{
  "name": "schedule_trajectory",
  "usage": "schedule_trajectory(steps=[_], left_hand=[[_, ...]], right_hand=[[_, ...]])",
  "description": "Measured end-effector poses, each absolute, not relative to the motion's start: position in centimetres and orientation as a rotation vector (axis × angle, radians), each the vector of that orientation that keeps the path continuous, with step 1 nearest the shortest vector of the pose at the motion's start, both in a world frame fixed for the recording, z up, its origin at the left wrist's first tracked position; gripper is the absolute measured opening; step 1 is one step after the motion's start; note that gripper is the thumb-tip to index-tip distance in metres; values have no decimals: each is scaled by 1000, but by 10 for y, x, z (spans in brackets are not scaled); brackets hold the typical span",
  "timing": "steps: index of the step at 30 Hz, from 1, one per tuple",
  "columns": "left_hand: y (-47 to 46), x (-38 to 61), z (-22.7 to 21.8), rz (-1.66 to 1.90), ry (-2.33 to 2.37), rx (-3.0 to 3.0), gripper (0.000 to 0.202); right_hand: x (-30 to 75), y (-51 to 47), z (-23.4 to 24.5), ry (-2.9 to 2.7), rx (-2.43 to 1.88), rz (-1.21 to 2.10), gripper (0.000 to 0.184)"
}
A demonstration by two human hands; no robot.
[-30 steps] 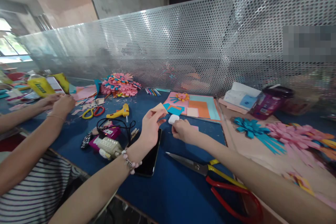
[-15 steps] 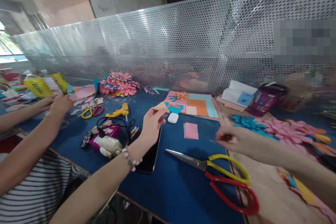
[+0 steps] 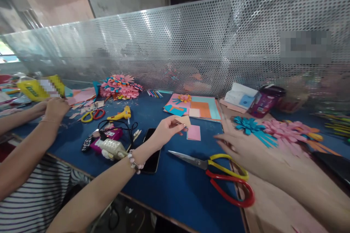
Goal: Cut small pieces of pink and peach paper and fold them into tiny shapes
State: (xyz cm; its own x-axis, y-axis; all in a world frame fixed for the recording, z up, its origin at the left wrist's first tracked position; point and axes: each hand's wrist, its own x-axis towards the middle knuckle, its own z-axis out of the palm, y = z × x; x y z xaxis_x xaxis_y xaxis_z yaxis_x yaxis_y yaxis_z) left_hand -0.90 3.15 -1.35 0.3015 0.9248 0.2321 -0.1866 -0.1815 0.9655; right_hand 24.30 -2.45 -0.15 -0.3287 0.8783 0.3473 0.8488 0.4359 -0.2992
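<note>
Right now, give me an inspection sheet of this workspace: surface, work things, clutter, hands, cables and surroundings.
Surface: blue tabletop, with a tan sheet at the right.
Work things: peach paper held up; pink square on the tabletop; large scissors with yellow and red handles.
Clutter: dark phone, partly hidden by the left arm; yellow glue gun; small scissors.
Hands: left hand pinches the peach paper in its fingers; right hand is near the large scissors' yellow handle, contact unclear.
Cables: black cord, looped left of the phone.
Surroundings: perforated metal screen behind; co-worker's hand at left.
</note>
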Motion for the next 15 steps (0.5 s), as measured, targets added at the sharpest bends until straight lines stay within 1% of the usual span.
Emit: schedule_trajectory(steps=[3,5,8,11,15], left_hand=[[32,-9,-17,1102,751,1464,21],[34,-9,-20,1048,746,1512,25],[36,-10,-23,1006,745,1554,35],[37,-10,-26,985,749,1548,39],[38,-11,-30,954,755,1546,41]], right_hand=[[191,-9,4,-2087,-1352,312,32],[171,1,-3,-1955,-1308,493,31],[160,11,-19,-1771,-1234,710,35],[159,14,-33,-1675,-1170,828,33],[161,14,-44,-1647,-1119,849,25]])
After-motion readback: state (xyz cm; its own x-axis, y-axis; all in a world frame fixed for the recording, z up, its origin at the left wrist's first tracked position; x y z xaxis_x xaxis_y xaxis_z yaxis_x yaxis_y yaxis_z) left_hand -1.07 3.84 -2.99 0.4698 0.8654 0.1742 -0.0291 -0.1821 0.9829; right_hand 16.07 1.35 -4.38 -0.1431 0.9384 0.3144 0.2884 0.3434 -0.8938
